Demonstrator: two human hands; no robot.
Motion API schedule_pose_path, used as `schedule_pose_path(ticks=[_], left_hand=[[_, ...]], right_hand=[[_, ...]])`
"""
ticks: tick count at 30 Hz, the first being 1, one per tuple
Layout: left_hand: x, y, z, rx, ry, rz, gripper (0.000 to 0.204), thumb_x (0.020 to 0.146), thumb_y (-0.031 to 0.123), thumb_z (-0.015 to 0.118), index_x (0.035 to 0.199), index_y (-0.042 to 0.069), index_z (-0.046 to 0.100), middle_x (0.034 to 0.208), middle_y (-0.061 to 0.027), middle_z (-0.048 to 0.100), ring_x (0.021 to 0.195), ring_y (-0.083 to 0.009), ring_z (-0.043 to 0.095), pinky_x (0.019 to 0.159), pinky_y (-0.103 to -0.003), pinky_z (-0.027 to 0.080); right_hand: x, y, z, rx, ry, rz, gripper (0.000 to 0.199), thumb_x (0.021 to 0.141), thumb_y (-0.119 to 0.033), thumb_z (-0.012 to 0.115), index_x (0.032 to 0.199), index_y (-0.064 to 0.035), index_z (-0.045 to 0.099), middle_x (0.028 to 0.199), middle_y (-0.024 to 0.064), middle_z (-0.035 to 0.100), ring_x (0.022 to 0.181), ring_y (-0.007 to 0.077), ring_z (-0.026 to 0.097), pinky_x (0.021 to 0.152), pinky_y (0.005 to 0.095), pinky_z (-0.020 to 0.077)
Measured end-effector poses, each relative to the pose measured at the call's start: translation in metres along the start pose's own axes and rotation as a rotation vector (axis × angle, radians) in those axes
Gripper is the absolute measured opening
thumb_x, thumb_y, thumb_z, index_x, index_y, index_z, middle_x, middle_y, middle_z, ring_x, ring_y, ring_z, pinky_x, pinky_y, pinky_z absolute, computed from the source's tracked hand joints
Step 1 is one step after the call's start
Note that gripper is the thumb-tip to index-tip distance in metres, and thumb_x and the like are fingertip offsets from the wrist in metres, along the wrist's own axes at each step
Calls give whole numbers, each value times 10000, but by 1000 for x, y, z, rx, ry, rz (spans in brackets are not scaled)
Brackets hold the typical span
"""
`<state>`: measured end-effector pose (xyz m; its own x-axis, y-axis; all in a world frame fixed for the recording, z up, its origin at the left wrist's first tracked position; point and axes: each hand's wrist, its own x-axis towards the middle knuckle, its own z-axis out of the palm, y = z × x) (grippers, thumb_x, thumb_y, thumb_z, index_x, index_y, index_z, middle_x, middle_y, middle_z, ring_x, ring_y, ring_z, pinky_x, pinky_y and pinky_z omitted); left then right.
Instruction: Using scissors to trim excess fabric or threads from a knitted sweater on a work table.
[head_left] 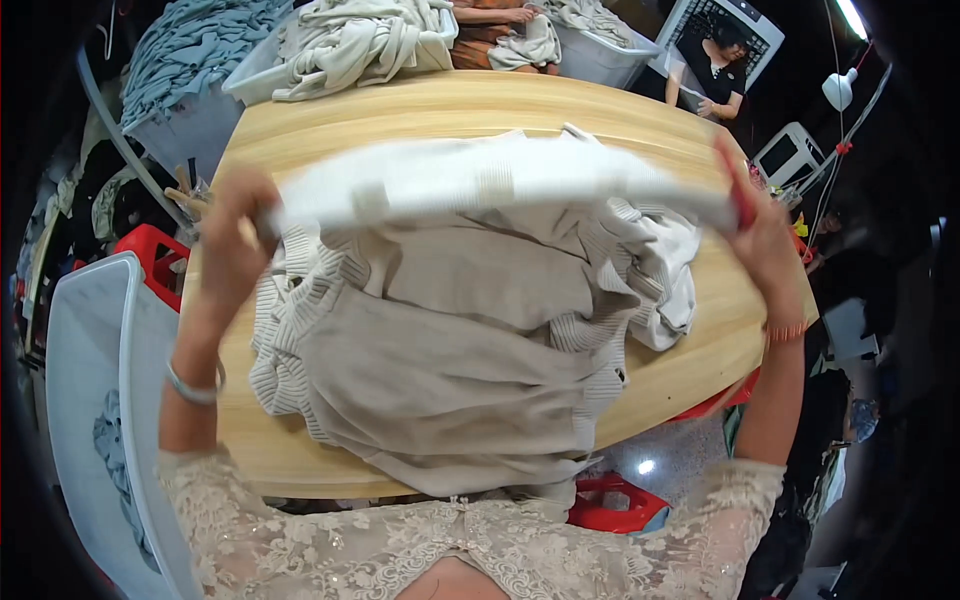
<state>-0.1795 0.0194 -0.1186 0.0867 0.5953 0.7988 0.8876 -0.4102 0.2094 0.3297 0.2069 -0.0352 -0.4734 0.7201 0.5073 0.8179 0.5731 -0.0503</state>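
Observation:
A cream and beige knitted garment point(450, 350) with ribbed edges lies heaped on the wooden table in front of me. Its pale upper part is stretched above the heap as a long band, blurred by motion, with a few darker patches along it. At the band's left end, my left hand point(238, 235) is closed on the fabric. The other end is gripped by my right hand point(765, 245). A thin red object point(737, 180) sticks up from the right hand; blur hides its kind.
The light wooden table point(700, 350) has a white tub point(130, 330) at its left. Tubs of cream knitwear point(350, 45) and blue-grey knitwear point(200, 55) stand behind. Red stools point(620, 505) are near the edges. Another person point(710, 75) works at the far right, another at the back.

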Motion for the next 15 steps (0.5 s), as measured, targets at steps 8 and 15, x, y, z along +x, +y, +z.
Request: schedule_pose_path(ticks=[8, 15], left_hand=[[-113, 71, 11, -128, -696, -241, 328, 713, 76, 749, 980, 86, 559, 961, -103, 548, 932, -331, 547, 838, -423, 420], [-123, 70, 25, -192, -591, -331, 261, 707, 17, 685, 922, 48, 539, 916, -121, 533, 846, -321, 566, 737, -398, 470]], right_hand=[[-192, -59, 28, -277, -658, 335, 272, 826, -201, 717, 977, -22, 579, 985, 186, 638, 904, 379, 641, 703, 469, 512], [-206, -107, 21, 343, -322, 269, 325, 861, -18, 641, 1139, -40, 473, 903, 167, 642, 816, 402, 642, 683, 416, 513]])
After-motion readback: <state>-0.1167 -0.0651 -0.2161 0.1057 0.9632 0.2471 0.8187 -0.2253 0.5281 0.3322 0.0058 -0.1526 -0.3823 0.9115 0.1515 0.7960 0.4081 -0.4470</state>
